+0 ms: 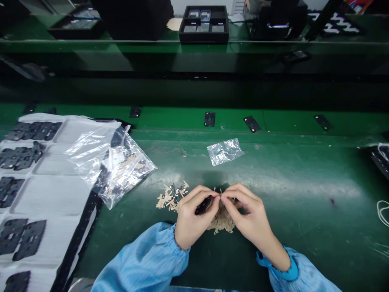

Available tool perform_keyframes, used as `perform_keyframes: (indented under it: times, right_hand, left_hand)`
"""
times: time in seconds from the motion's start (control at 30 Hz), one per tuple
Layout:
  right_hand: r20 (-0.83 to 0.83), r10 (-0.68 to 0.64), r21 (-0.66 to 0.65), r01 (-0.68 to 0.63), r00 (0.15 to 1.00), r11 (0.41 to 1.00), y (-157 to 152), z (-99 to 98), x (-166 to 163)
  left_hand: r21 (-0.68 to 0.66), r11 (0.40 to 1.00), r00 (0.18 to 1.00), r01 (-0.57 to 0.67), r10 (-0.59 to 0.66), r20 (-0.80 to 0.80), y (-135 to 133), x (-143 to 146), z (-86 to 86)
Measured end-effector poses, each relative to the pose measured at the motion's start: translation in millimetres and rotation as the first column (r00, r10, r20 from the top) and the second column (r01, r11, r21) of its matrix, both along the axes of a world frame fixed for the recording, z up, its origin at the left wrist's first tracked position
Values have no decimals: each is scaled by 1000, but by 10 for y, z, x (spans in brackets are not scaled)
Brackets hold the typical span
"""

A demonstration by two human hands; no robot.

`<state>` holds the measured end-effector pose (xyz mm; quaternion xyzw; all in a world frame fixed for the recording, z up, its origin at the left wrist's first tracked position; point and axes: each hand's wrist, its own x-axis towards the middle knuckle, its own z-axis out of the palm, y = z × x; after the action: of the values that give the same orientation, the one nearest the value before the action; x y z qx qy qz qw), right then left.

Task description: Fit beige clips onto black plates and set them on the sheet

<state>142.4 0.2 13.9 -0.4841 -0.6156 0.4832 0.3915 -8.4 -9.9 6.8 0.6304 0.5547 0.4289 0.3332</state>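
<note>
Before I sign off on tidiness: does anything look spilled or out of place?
Small beige pieces lie scattered loose on the green bench beside the left hand, spilled-looking; a small clear bag lies beyond.

A white compartment tray (51, 198) lies at the left of the green counter (304, 182), with flat black plates (28, 239) in several pockets and a large clear plastic bag (121, 170) draped over its right edge. A small clear bag (225, 151) lies further back, near the middle. Beyond it, single black plates (209, 119) sit well apart along a green strip, and a black tray (203, 35) stands on the far shelf.
</note>
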Motion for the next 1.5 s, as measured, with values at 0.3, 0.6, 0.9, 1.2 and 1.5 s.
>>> perform_keyframes:
  times: [0.3, 0.6, 0.9, 1.2, 1.5]
  right_hand:
    - [33, -27, 11, 27, 999, 1000, -37, 14, -28]
    - [69, 72, 188, -84, 995, 979, -32, 51, 70]
    - [84, 99, 147, -110, 992, 983, -56, 20, 15]
    - [-144, -97, -146, 76, 985, 986, -19, -3, -30]
    - [-82, -18, -31, 15, 996, 999, -41, 14, -33]
  left_hand:
    - [-34, 999, 1000, -2, 2, 19, 0, 0, 10]
    - [-37, 991, 981, 125, -118, 152, 46, -55, 14]
    - [-26, 999, 999, 48, -48, 9, -2, -27, -21]
    - [-14, 999, 999, -35, 35, 16, -6, -24, 58]
    - [-84, 995, 997, 48, -43, 56, 13, -57, 47]
